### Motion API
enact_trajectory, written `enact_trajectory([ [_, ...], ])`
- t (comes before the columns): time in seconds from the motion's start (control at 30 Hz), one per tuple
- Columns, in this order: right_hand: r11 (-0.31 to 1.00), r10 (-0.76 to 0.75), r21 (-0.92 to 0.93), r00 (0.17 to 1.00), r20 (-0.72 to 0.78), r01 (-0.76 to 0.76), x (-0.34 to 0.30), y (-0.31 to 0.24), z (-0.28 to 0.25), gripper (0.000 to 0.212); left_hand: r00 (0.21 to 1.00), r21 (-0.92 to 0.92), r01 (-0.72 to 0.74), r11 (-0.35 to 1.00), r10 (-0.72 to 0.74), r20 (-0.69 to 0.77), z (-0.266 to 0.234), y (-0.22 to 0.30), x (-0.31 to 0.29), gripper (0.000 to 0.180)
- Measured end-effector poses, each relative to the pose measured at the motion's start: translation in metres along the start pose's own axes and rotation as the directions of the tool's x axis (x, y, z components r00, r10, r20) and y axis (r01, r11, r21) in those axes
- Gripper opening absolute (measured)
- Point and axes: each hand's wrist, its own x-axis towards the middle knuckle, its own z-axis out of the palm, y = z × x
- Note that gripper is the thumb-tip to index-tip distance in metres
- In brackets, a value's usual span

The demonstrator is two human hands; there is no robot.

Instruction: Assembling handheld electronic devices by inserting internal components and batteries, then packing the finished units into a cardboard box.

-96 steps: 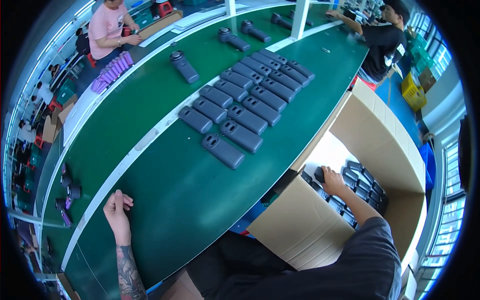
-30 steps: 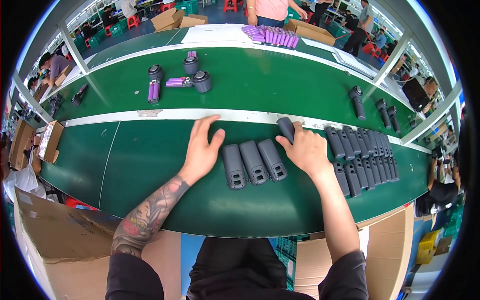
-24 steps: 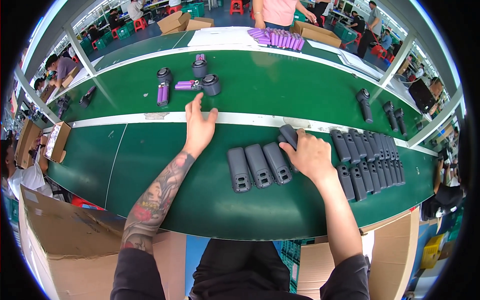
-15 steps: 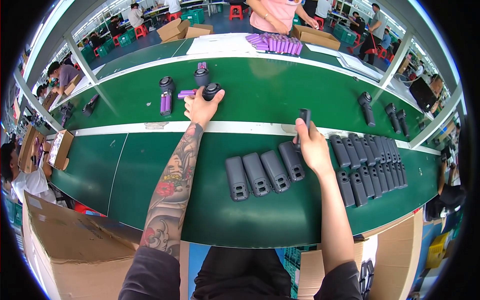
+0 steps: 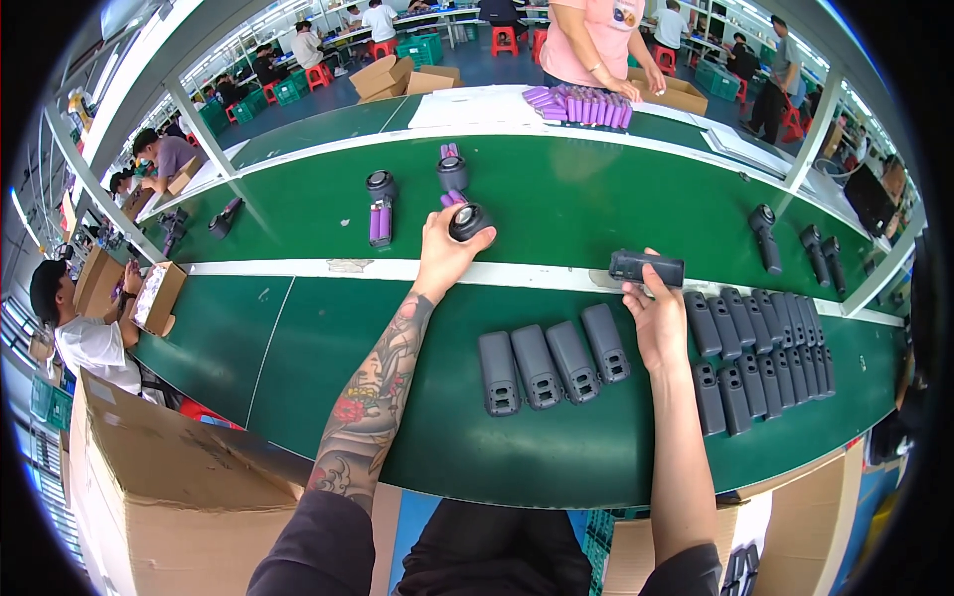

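My left hand (image 5: pixel 449 256) is closed around a round black tool head (image 5: pixel 470 223), with a purple battery pack (image 5: pixel 454 198) sticking out from its far side. In my right hand (image 5: pixel 659 323) is a dark grey handle shell (image 5: pixel 646 268), lying crosswise between thumb and fingers above the white strip. Beyond my left hand on the green surface are two more black heads with purple batteries, one standing (image 5: pixel 452 173) and one at the left (image 5: pixel 381 186). Between my forearms, several grey handle shells (image 5: pixel 542 368) lie in a slanting row.
Two rows of grey shells (image 5: pixel 735 399) lie right of my right forearm. Assembled black tools (image 5: pixel 765 238) rest at the far right, others at the far left. Across the bench a person in pink (image 5: pixel 596 45) stands by a purple battery pile (image 5: pixel 581 105). Cardboard boxes (image 5: pixel 189 487) flank me below.
The shell in my right hand has turned from upright to crosswise. My left hand has drawn the head slightly nearer, its batteries now pointing more away from me. The whole view has shifted.
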Motion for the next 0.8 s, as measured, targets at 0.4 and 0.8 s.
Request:
enact_trajectory([
  [0.4,0.914,0.105,0.368,0.975,0.196,-0.173,-0.009,-0.018,0.002,0.045,0.958,-0.975,0.223,0.000,-0.187,0.219,0.005,0.084,0.001,0.045],
  [0.8,0.322,-0.525,-0.611,0.673,0.520,0.723,-0.036,-0.007,0.040,0.053,0.884,-0.886,0.428,-0.179,-0.120,0.452,0.037,0.126,-0.028,0.058],
])
